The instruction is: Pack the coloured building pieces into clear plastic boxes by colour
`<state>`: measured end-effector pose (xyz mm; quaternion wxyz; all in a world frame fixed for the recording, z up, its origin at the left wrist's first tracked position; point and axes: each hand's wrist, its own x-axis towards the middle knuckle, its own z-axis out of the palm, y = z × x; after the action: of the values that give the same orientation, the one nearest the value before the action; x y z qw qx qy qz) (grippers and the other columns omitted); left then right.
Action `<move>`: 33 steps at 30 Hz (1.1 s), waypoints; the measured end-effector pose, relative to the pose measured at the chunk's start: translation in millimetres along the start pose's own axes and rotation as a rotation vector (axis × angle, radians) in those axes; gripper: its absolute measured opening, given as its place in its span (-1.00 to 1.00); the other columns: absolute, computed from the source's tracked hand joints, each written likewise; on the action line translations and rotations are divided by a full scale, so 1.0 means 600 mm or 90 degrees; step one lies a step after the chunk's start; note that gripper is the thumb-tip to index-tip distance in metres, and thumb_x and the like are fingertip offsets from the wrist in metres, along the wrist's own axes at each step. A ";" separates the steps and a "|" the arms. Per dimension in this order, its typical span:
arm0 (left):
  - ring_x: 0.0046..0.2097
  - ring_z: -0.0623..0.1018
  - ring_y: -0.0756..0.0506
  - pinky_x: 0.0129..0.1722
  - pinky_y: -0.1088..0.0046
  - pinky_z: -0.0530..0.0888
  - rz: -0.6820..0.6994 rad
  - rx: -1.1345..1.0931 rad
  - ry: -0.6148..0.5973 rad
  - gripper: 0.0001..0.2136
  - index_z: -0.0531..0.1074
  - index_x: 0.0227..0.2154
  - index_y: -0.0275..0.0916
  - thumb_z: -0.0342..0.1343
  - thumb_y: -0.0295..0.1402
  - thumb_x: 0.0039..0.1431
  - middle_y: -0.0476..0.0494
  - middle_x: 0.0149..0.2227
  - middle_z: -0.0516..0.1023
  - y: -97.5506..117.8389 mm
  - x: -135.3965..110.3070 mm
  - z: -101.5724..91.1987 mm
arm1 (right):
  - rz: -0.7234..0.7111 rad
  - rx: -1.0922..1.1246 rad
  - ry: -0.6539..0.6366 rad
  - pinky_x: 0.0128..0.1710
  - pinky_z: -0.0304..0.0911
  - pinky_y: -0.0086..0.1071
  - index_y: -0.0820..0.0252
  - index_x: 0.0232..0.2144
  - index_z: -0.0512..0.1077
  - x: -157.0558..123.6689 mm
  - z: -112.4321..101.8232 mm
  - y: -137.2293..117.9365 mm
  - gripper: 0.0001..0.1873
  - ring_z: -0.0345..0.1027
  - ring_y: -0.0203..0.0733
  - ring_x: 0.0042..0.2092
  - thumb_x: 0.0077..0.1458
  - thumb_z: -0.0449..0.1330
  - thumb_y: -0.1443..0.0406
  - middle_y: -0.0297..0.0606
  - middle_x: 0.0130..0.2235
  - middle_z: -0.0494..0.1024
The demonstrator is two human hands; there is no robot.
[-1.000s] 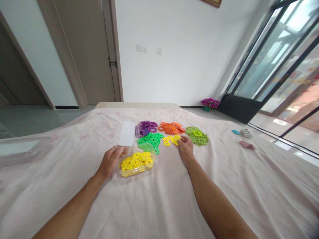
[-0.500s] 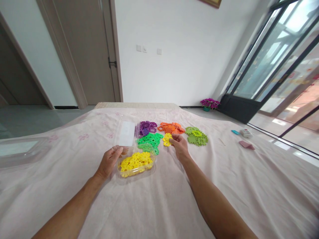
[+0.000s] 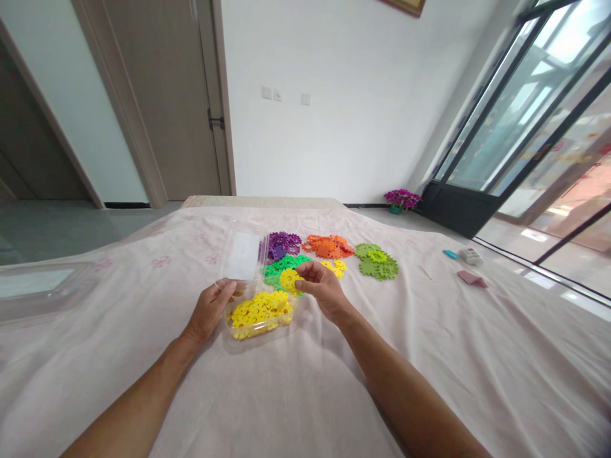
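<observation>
My left hand (image 3: 210, 308) grips the left edge of a clear plastic box (image 3: 260, 329), thumb on top, where its raised lid (image 3: 242, 254) with a white label joins on. Inside the box lies a heap of yellow snowflake-shaped plastic discs (image 3: 258, 313). Between thumb and fingers my right hand (image 3: 322, 289) pinches one yellow disc (image 3: 289, 280), held just above the box's far right corner. Behind that disc is a pile of green discs (image 3: 281, 267), partly covered. A few more yellow discs (image 3: 338, 268) lie on the cloth beyond my right hand.
Farther back are piles of purple (image 3: 284, 243), orange (image 3: 329, 245) and light green discs (image 3: 377, 262). Another clear plastic container (image 3: 71, 296) stands at the left. Near the right edge lie a pink cloth piece (image 3: 471, 278), a blue item (image 3: 450, 254) and a white item (image 3: 470, 256).
My right hand has moved left and toward me from the loose yellow discs, bringing one disc close to the box. My left hand has stayed on the box.
</observation>
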<state>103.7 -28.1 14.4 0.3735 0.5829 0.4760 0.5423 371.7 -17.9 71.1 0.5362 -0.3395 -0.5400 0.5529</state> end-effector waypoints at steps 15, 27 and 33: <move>-0.21 0.57 -0.16 -0.17 0.31 0.47 0.000 -0.006 -0.003 -0.64 0.59 -0.26 -0.27 0.12 -0.05 0.18 -0.22 -0.22 0.63 -0.005 -0.001 -0.001 | -0.085 -0.279 0.090 -0.31 0.32 -0.36 0.14 -0.32 0.51 0.015 -0.026 0.041 -0.85 0.41 -0.25 -0.34 0.02 0.24 0.24 -0.33 -0.35 0.56; -0.21 0.58 -0.17 -0.20 0.31 0.45 -0.019 -0.015 -0.004 -0.61 0.58 -0.24 -0.27 0.12 -0.02 0.18 -0.23 -0.22 0.64 -0.012 0.001 -0.003 | -0.034 -0.968 0.138 0.22 -0.01 -0.07 0.13 0.17 0.34 0.022 -0.151 0.098 -0.52 0.05 0.09 0.29 0.22 0.10 0.20 -0.05 0.26 0.28; -0.21 0.58 -0.17 -0.20 0.29 0.46 -0.010 -0.012 -0.002 -0.61 0.58 -0.24 -0.28 0.12 -0.02 0.18 -0.23 -0.22 0.64 -0.012 0.001 -0.003 | -0.043 -0.976 0.083 0.11 0.07 -0.21 0.00 -0.01 0.48 0.026 -0.158 0.092 -0.69 0.25 -0.03 0.13 0.26 0.06 0.18 -0.18 0.07 0.49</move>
<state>100.6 -26.0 7.9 0.3836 0.5765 0.4748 0.5432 446.6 27.7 3.3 0.1982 -0.6316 -0.7494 -0.0137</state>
